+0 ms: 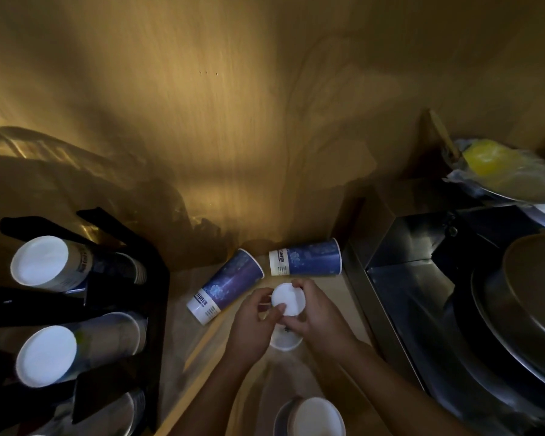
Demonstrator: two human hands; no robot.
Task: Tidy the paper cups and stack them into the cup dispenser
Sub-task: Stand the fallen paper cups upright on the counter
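Both my hands hold one upside-down paper cup (pixel 287 299) over the wooden counter, its white base facing me. My left hand (pixel 254 322) grips its left side and my right hand (pixel 312 313) its right side. Two blue-and-white paper cups lie on their sides just beyond: one (pixel 225 286) tilted at the left, another (pixel 306 258) against the back wall. A further cup (pixel 317 416) shows at the bottom edge. The black cup dispenser (pixel 120 297) stands at the left, with cup stacks (pixel 40 264) (pixel 46 355) lying in its slots.
A wooden wall rises close behind the counter. At the right stands a steel box (pixel 400 265) with stacked metal pans (pixel 529 316) and a plastic-wrapped yellow item (pixel 491 162) above. The bare counter strip (pixel 195 347) lies between the dispenser and my hands.
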